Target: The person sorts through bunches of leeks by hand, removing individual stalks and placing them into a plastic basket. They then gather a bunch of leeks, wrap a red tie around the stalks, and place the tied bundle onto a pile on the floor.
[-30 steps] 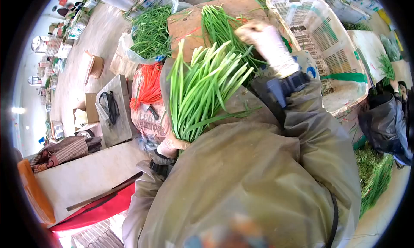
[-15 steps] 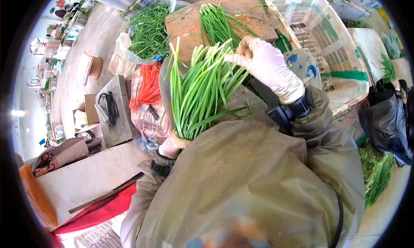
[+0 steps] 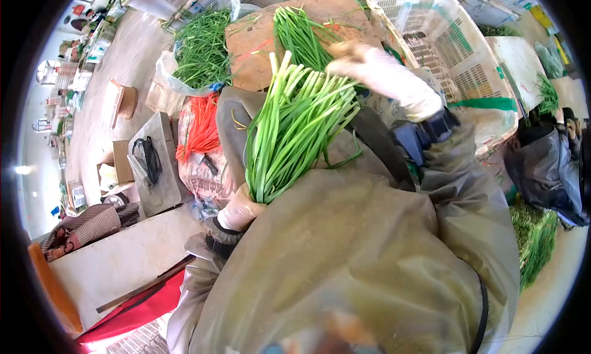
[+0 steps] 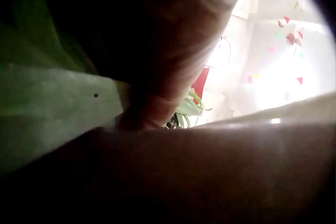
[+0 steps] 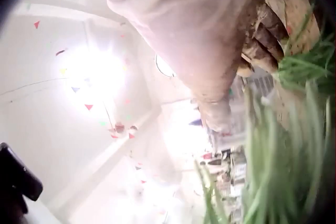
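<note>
In the head view my gloved left hand [image 3: 240,209] grips the lower end of a thick bunch of garlic chives [image 3: 295,120], close against the apron. The pale stalk ends point up and away, fanned out. My gloved right hand [image 3: 369,68], blurred, is over the far right side of the bunch, near those ends. In the right wrist view its soiled fingers [image 5: 268,37] are bent, the thumb stands apart from them, and nothing shows between. The left wrist view is mostly dark, with a broad green leaf [image 4: 58,103] beside the hand.
More chives [image 3: 298,37] lie on a brown board [image 3: 252,52] ahead. A bag of loose greens [image 3: 206,52] and red ties [image 3: 200,126] are at left. A white plastic crate [image 3: 452,59] stands at right, with another person [image 3: 542,169] beyond it.
My right hand drew in toward the pale ends, then moved slightly outward, now blurred. The bunch leans further right in my left hand, and its stalk ends are closer together.
</note>
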`<state>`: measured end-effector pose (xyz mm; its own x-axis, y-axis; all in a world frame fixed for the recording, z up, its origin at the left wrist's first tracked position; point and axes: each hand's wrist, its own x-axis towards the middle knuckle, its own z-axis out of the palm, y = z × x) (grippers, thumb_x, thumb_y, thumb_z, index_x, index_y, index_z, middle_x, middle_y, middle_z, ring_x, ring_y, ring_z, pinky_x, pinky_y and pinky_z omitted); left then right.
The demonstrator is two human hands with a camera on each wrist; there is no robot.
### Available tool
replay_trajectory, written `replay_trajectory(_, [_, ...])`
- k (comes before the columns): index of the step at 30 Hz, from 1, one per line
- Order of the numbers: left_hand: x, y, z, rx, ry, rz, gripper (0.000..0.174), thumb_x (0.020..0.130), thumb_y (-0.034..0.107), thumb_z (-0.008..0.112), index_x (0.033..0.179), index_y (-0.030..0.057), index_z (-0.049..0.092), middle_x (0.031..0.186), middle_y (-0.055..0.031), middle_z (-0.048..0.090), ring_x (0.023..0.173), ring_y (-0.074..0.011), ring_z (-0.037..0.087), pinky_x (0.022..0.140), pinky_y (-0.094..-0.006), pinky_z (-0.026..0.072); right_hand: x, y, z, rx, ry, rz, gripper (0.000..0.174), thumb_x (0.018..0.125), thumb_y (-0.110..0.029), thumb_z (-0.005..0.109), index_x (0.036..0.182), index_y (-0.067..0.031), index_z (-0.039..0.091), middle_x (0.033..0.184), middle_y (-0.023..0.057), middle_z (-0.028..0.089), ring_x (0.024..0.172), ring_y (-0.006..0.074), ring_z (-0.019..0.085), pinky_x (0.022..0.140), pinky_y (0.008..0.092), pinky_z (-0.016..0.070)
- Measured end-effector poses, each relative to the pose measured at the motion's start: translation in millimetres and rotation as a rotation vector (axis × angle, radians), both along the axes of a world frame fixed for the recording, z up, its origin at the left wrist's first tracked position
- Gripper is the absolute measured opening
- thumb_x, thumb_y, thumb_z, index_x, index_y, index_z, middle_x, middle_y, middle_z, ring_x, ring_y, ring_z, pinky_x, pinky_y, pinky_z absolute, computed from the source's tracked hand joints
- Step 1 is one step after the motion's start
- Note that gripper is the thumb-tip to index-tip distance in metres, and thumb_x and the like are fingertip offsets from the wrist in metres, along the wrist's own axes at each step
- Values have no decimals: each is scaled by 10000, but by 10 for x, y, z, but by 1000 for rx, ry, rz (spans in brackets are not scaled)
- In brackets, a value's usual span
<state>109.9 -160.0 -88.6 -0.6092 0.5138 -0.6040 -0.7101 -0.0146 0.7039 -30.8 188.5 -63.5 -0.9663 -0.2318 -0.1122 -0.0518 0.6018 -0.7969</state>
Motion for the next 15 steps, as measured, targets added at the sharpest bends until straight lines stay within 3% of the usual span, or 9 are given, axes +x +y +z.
replay_trajectory(2, [12, -57, -129, -7, 28, -11, 743, 675, -27, 826, 1343, 3, 500, 1272, -87, 614, 1130, -177, 587, 990, -357, 459, -59, -133, -17, -77, -104, 199, 430, 850, -388, 678, 1105, -42, 671, 999, 134, 708, 970, 215, 655, 925, 339, 472])
replay_trajectory(3, [13, -72, -146, -15, 59, -16, 733, 679, -35, 821, 1339, 1, 504, 1271, -89, 614, 1129, -180, 589, 992, -357, 458, -201, -80, -146, -119, -7, 176, 285, 869, -301, 668, 994, -46, 693, 853, 81, 710, 811, 160, 659, 811, 308, 512])
replay_trajectory(5, [72, -113, -135, -26, 123, 17, 761, 655, -37, 835, 1338, -2, 501, 1276, -107, 610, 1124, -207, 602, 971, -384, 482, -397, 206, -292, -321, 18, -181, 231, 892, -250, 666, 1027, -63, 686, 787, 27, 686, 777, 108, 617, 776, 281, 490])
replay_trajectory(7, [116, -257, -243, 33, -23, 78, 804, 609, -53, 846, 1334, -7, 501, 1270, -128, 610, 1107, -249, 617, 947, -417, 502, -524, 466, -344, -477, 99, -230, 282, 936, -289, 614, 1048, -37, 673, 845, 35, 683, 807, 125, 635, 782, 253, 498])
replay_trajectory(9, [165, -380, -485, 63, 27, 147, 809, 576, -83, 837, 1315, -10, 516, 1247, -149, 620, 1086, -280, 628, 934, -442, 516, -392, 158, -304, -536, 67, 37, 403, 888, -425, 645, 1123, -99, 676, 941, 44, 686, 796, 139, 623, 762, 301, 514])
replay_trajectory(11, [145, -549, -731, 199, 57, 88, 822, 602, -90, 815, 1346, -11, 476, 1207, -155, 639, 1065, -280, 637, 927, -450, 519, -133, -241, -111, -205, 111, 277, 409, 864, -433, 659, 1100, -101, 694, 983, 56, 695, 946, 181, 637, 881, 326, 483])
replay_trajectory(12, [148, -718, -956, 226, 15, 68, 794, 636, -51, 809, 1351, -6, 467, 1157, -152, 656, 1035, -261, 646, 889, -441, 535, -209, -252, -163, -206, 102, 262, 382, 858, -417, 665, 1060, -96, 709, 956, 62, 703, 930, 175, 645, 873, 321, 490])
replay_trajectory(13, [236, -1350, -1691, 117, 7, 110, 737, 668, 12, 800, 1332, -20, 483, 1095, -156, 670, 996, -259, 657, 854, -399, 538, -289, -265, -209, -209, 93, 250, 356, 852, -401, 671, 1020, -92, 723, 930, 69, 711, 913, 170, 652, 864, 316, 496])
replay_trajectory(15, [346, -1040, -1616, 162, -6, 167, 654, 679, 134, 811, 1249, -37, 541, 1039, -167, 674, 902, -260, 667, 785, -347, 542, -433, -31, -340, -351, 181, -70, 280, 868, -324, 654, 989, -84, 734, 906, 73, 723, 816, 136, 661, 770, 277, 514])
